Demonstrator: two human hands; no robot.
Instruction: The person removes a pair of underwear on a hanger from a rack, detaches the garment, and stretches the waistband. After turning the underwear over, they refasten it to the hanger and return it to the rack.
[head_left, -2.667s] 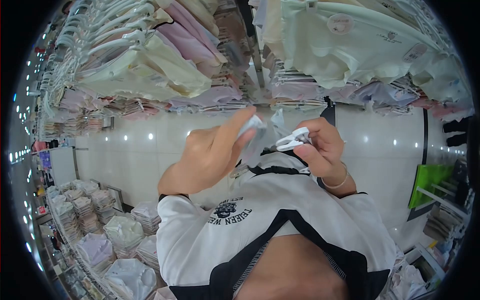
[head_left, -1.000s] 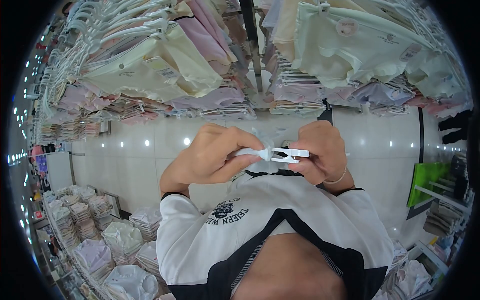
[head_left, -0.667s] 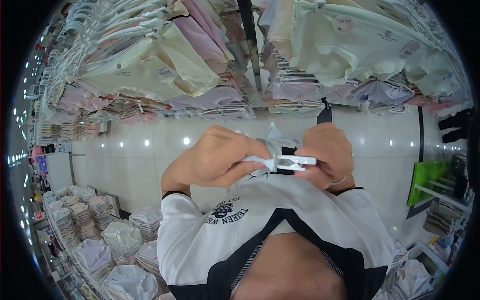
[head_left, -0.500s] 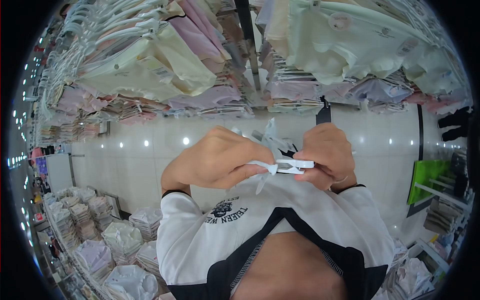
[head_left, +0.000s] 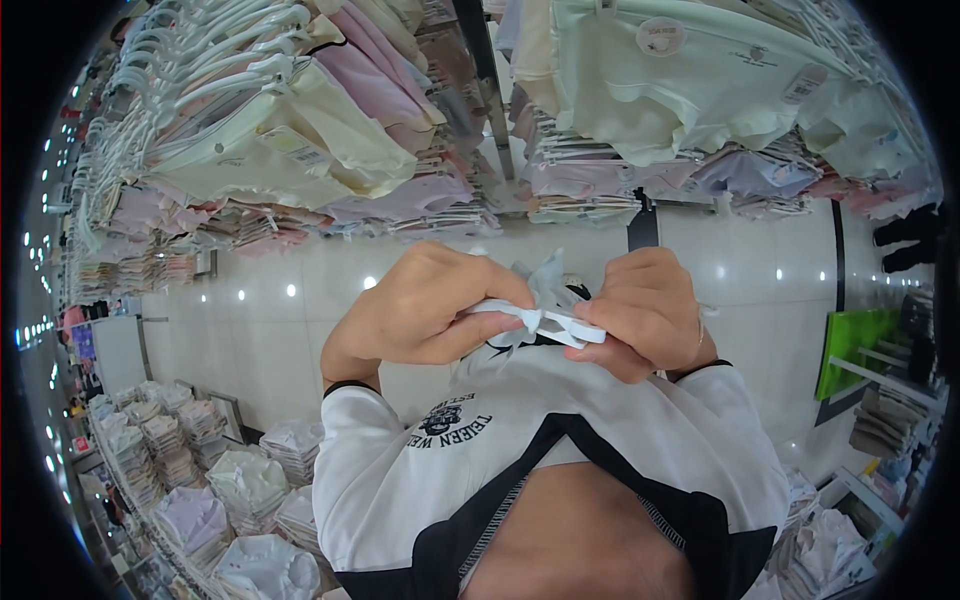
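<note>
In front of my chest, my left hand (head_left: 435, 305) is closed, its thumb and forefinger pinching the narrow bar of a white plastic clip hanger (head_left: 528, 319). The white clip (head_left: 572, 328) at the hanger's end is gripped between the thumb and curled fingers of my right hand (head_left: 645, 312). Pale grey-blue fabric (head_left: 547, 280) shows behind and between the two hands, close to the clip. My fingers hide part of the hanger, and I cannot tell whether the clip's jaws hold the fabric.
Racks of pastel underwear on white hangers (head_left: 240, 75) line the far side, with pale green briefs (head_left: 690, 90) at the right. Folded garments (head_left: 245, 475) fill a low display at the left. A green panel (head_left: 850, 350) stands at the right. Glossy tiled floor (head_left: 290, 340) lies below.
The clip has tilted and shifted slightly left, closer to my left fingers. Its right end has dipped, and more of the pale fabric shows above it.
</note>
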